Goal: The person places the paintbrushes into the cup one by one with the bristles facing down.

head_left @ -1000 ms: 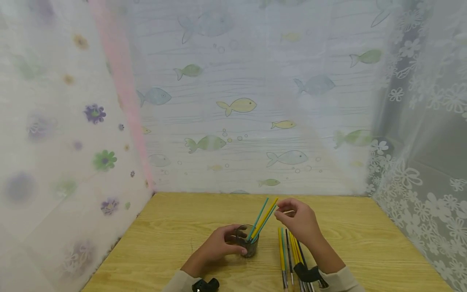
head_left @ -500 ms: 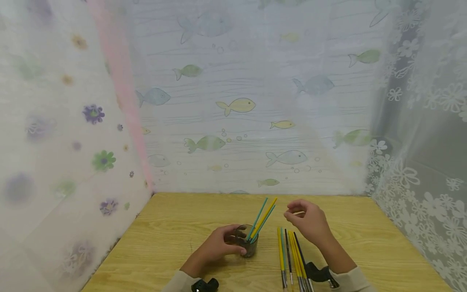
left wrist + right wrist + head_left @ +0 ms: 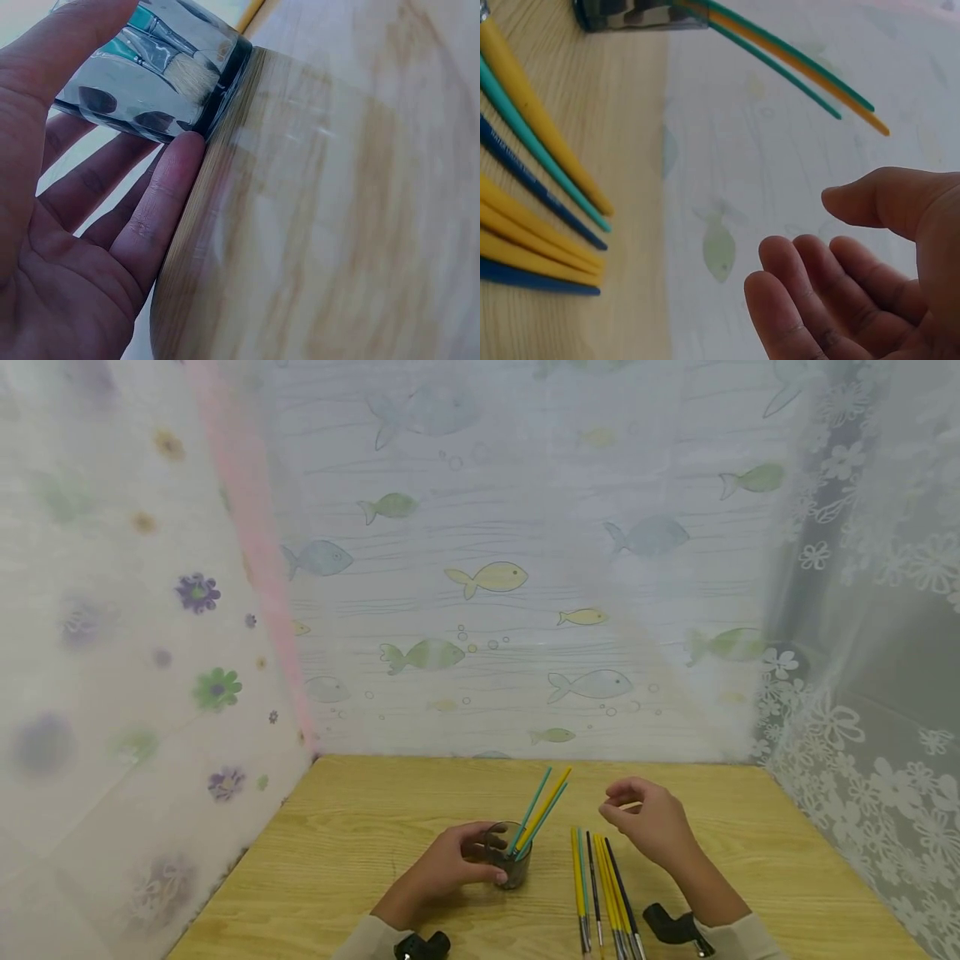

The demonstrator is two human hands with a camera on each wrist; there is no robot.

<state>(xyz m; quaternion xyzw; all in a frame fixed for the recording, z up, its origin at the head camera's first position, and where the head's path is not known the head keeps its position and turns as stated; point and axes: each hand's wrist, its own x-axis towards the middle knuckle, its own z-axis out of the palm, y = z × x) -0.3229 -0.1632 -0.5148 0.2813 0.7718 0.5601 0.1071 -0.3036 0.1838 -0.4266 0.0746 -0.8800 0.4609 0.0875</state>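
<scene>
My left hand grips a clear glass cup standing on the table, with thumb and fingers around its lower part. Two teal paintbrushes and a yellow paintbrush lean in the cup with handles up and to the right. Through the glass in the left wrist view, a pale bristle head shows near the bottom. To the right of the cup, my right hand hovers with fingers loosely bent and nothing in them. Beneath it lies a row of several yellow, teal and dark paintbrushes, handles pointing away from me.
The wood-grain table ends at a hanging sheet printed with fish. Flowered sheets hang on the left and the right. Black wrist-worn devices sit by both sleeves.
My right hand has moved away from the brush handles in the cup, to the right and slightly down. The left hand and the cup have stayed in place.
</scene>
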